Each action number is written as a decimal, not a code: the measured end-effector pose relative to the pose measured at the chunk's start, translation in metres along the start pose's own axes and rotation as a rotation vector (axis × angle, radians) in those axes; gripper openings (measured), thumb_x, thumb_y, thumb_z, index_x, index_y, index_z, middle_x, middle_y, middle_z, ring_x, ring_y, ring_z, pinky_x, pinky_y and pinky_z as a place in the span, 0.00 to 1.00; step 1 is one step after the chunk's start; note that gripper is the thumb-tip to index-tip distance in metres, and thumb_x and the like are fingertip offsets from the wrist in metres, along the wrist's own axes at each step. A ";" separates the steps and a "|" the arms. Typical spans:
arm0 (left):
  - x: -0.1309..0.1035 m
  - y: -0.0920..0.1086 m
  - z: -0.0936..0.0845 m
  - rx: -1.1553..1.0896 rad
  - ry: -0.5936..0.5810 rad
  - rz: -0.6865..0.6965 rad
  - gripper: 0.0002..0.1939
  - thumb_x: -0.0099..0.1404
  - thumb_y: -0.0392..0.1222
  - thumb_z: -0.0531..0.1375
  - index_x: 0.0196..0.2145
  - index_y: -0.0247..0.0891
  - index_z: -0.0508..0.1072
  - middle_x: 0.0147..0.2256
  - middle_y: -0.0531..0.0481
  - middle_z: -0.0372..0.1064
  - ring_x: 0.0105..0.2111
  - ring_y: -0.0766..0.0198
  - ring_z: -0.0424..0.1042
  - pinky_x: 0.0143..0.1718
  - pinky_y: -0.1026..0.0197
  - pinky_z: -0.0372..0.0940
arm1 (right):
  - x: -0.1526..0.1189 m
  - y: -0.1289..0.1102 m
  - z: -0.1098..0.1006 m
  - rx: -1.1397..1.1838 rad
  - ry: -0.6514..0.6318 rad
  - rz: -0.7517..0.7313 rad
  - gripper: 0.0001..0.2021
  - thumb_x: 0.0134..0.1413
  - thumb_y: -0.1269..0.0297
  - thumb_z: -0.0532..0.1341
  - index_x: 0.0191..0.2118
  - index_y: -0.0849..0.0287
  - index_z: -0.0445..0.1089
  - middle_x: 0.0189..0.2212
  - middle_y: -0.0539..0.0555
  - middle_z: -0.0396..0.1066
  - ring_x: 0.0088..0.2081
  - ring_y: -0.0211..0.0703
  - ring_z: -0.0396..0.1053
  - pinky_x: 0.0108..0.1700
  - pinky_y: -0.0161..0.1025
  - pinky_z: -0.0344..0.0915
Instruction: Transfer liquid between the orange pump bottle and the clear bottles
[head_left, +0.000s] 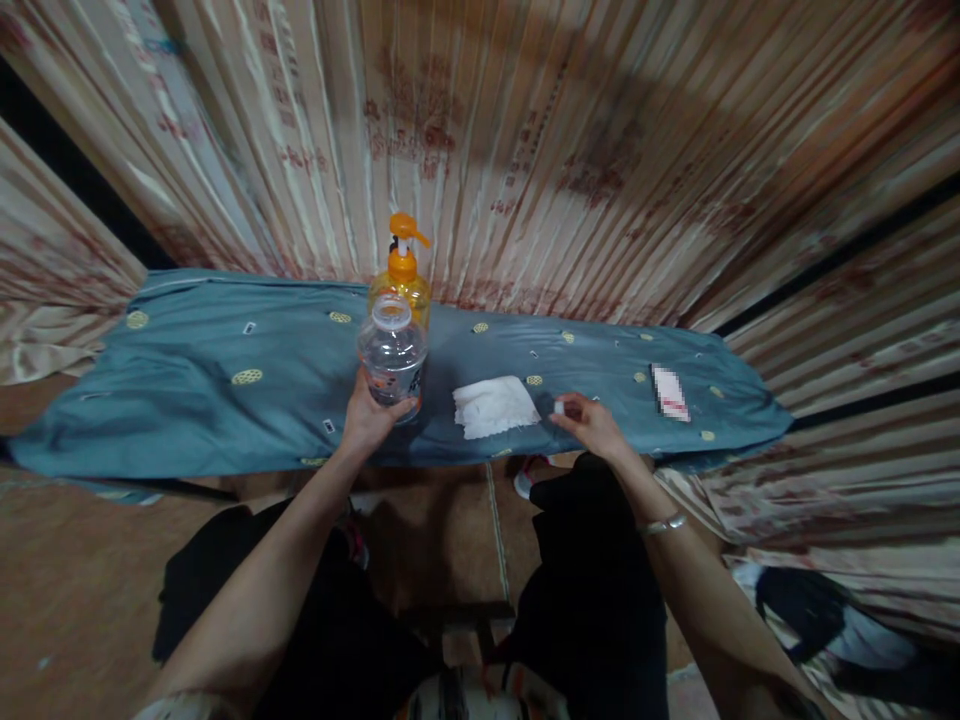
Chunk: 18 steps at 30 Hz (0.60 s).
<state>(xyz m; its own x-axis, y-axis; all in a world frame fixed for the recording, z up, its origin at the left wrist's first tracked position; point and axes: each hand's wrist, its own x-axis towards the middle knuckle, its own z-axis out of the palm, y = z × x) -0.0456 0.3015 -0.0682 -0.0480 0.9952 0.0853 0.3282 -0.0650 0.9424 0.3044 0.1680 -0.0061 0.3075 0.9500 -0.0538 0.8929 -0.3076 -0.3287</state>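
Note:
My left hand (373, 412) is wrapped round the lower part of a clear plastic bottle (392, 345), which is upright and shows printing on its side. No cap can be made out on its pale, wide neck. Right behind it stands a pump bottle (403, 268) with an orange pump top and yellow-orange body, partly hidden by the clear one. Between my hands lies a white cloth (495, 406), spread flat. To the right of the cloth, my right hand (589, 422) pinches a small white object (559, 408) whose kind is too small to tell.
A teal patterned cloth covers the narrow table (187, 390). Toward its right end lies a small flat pack (669, 392), blurred out. A pleated curtain (487, 150) hangs close behind and at both sides. My knees are below the front edge.

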 end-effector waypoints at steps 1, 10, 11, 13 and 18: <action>0.000 0.000 0.000 0.002 0.000 -0.003 0.34 0.39 0.53 0.75 0.43 0.44 0.67 0.38 0.50 0.77 0.42 0.45 0.80 0.49 0.43 0.74 | 0.002 0.015 0.001 -0.026 0.016 0.043 0.12 0.62 0.64 0.65 0.51 0.58 0.77 0.39 0.56 0.84 0.42 0.48 0.82 0.43 0.39 0.74; -0.001 -0.003 0.000 0.006 0.008 -0.001 0.33 0.41 0.53 0.75 0.42 0.45 0.66 0.39 0.47 0.78 0.42 0.44 0.80 0.49 0.42 0.74 | 0.032 0.070 0.000 -0.288 0.059 0.272 0.15 0.65 0.64 0.66 0.53 0.64 0.77 0.48 0.72 0.82 0.51 0.59 0.83 0.47 0.42 0.73; -0.001 -0.004 -0.001 0.006 0.007 0.002 0.33 0.41 0.54 0.75 0.42 0.45 0.66 0.40 0.47 0.77 0.43 0.44 0.80 0.49 0.42 0.74 | 0.034 0.071 0.001 -0.302 0.051 0.276 0.15 0.65 0.63 0.66 0.53 0.64 0.77 0.49 0.73 0.82 0.51 0.59 0.83 0.48 0.42 0.73; -0.002 -0.005 -0.001 0.001 0.005 0.015 0.34 0.42 0.54 0.75 0.44 0.45 0.67 0.42 0.46 0.77 0.45 0.44 0.80 0.50 0.42 0.73 | 0.036 0.072 0.004 -0.323 0.038 0.277 0.15 0.67 0.62 0.65 0.54 0.65 0.77 0.50 0.73 0.81 0.53 0.59 0.82 0.50 0.42 0.73; -0.003 -0.013 -0.002 -0.031 -0.012 0.047 0.37 0.42 0.51 0.77 0.48 0.44 0.68 0.45 0.46 0.77 0.48 0.44 0.79 0.53 0.43 0.73 | 0.032 0.066 0.002 -0.352 0.051 0.251 0.18 0.68 0.62 0.65 0.56 0.69 0.75 0.51 0.77 0.80 0.55 0.62 0.80 0.54 0.47 0.74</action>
<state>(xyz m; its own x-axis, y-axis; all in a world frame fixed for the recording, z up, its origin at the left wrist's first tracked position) -0.0519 0.2993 -0.0797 -0.0214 0.9918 0.1260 0.3006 -0.1138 0.9470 0.3729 0.1781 -0.0318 0.5369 0.8426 -0.0417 0.8437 -0.5360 0.0308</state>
